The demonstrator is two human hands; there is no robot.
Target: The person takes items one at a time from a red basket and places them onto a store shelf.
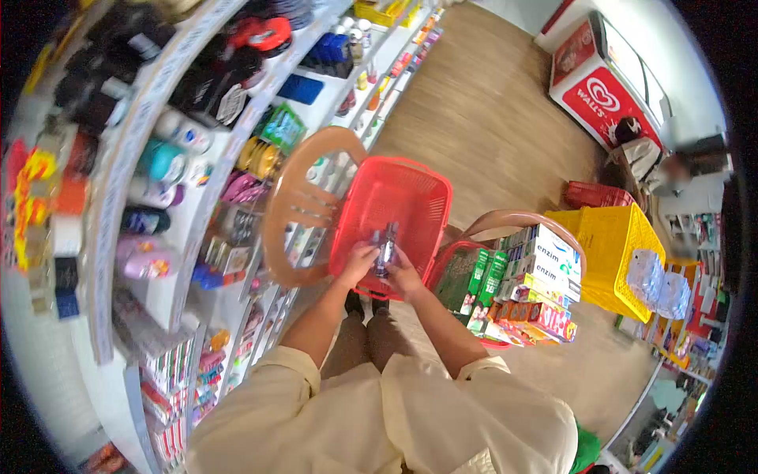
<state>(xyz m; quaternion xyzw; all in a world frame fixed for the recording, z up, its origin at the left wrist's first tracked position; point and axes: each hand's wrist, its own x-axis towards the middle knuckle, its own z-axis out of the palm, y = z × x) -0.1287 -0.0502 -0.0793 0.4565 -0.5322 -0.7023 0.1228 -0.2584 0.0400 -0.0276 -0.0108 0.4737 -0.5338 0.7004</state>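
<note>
Over a red plastic basket (395,178) I hold small dark purple bottles close together. My left hand (360,262) is closed around one bottle (376,240), partly covered by the fingers. My right hand (405,276) grips another bottle (388,246) with a pale label, held upright beside the first. Blur keeps the print on them unreadable. Behind and under the bottles, the basket's inner floor and slotted walls show. The basket rests on a brown plastic chair (304,197).
Shelves of toiletries (170,170) run along the left. At right, a second basket on a chair holds stacked cartons (537,276), with a yellow crate (608,237) beyond. A red ice-cream freezer (600,91) stands far right, near another person (639,154).
</note>
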